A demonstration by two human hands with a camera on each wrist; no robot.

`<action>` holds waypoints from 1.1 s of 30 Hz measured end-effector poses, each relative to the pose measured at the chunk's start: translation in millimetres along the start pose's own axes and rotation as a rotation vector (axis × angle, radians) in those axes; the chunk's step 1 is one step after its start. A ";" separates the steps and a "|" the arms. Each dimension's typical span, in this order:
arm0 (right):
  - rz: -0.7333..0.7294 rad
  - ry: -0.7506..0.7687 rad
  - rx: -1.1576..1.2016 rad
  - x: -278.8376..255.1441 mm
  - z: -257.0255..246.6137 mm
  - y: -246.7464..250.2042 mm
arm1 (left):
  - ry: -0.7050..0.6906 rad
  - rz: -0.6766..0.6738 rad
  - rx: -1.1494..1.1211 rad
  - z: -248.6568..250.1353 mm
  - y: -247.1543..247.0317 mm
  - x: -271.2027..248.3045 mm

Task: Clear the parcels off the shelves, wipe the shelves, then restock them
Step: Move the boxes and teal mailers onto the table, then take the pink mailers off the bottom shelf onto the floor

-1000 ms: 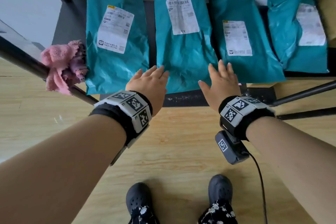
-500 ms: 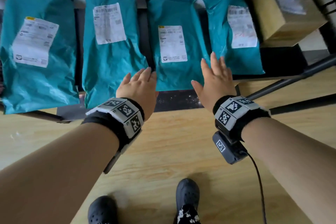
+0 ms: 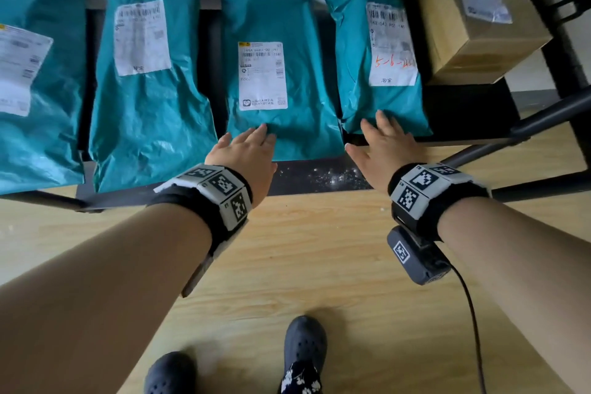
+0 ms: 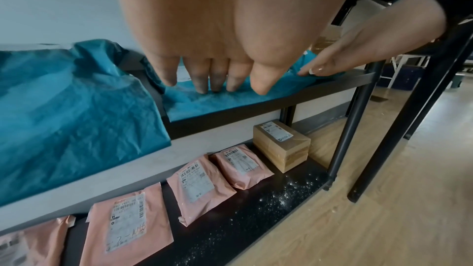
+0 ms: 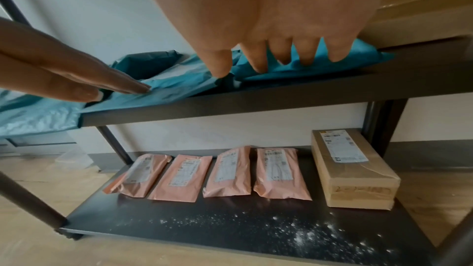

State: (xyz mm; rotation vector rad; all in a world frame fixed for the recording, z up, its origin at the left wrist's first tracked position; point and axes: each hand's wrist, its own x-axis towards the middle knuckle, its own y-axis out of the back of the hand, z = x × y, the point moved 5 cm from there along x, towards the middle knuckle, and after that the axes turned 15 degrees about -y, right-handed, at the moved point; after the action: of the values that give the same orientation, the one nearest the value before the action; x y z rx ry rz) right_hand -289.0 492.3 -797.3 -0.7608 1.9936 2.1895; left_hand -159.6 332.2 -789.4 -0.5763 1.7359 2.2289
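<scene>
The far-left crinkly teal plastic mail bag [image 3: 28,86] is cut off. Both hands are flat and loose: left hand [image 3: 244,155] touches the middle teal bag [image 3: 271,73], right hand [image 3: 385,147] the next teal bag [image 3: 377,51].

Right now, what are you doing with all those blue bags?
A person is reaching both open hands to the teal parcels on the upper shelf. The left hand lies on the third teal parcel, the right hand on the fourth teal parcel, beside a cardboard box. Nothing is lifted yet. Pink parcels lie on the dusty lower shelf.
</scene>
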 end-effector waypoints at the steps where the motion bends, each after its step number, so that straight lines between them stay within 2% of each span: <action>1: 0.031 0.013 0.026 -4.2 -4.5 3.3 | 0.004 0.015 -0.016 -0.6 2.3 -3.0; 3: 0.051 0.061 0.076 -11.7 -16.3 6.7 | 0.003 0.043 -0.031 -2.3 5.0 -10.7; 7: -0.125 0.079 0.048 -12.2 -35.8 -7.2 | -0.025 0.061 -0.035 -6.6 3.1 -27.6; 9: -0.147 0.042 0.066 -11.2 -38.1 -9.3 | -0.039 0.044 -0.036 -7.2 1.5 -34.1; 14: 0.006 0.047 0.178 -36.4 -47.0 8.3 | -0.069 0.091 -0.062 -11.6 5.0 -45.9; 19: 0.084 0.148 0.289 -83.0 -85.5 7.6 | -0.070 0.141 -0.105 -26.7 6.6 -69.3; 23: 0.077 0.199 0.283 -114.6 -124.1 -13.4 | -0.052 0.201 -0.117 -52.2 -1.6 -97.2; 30: -0.057 0.194 0.310 -143.4 -173.5 -75.7 | 0.019 0.110 -0.122 -100.5 -57.7 -147.9; 33: -0.108 0.214 0.298 -141.3 -191.1 -104.9 | 0.064 0.071 -0.105 -122.4 -87.1 -153.7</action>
State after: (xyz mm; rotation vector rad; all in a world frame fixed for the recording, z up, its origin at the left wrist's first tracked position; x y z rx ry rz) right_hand -67.9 362.9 -840.1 -1.0646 2.2470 1.7614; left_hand 33.1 242.0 -819.9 -0.6244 1.7026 2.3863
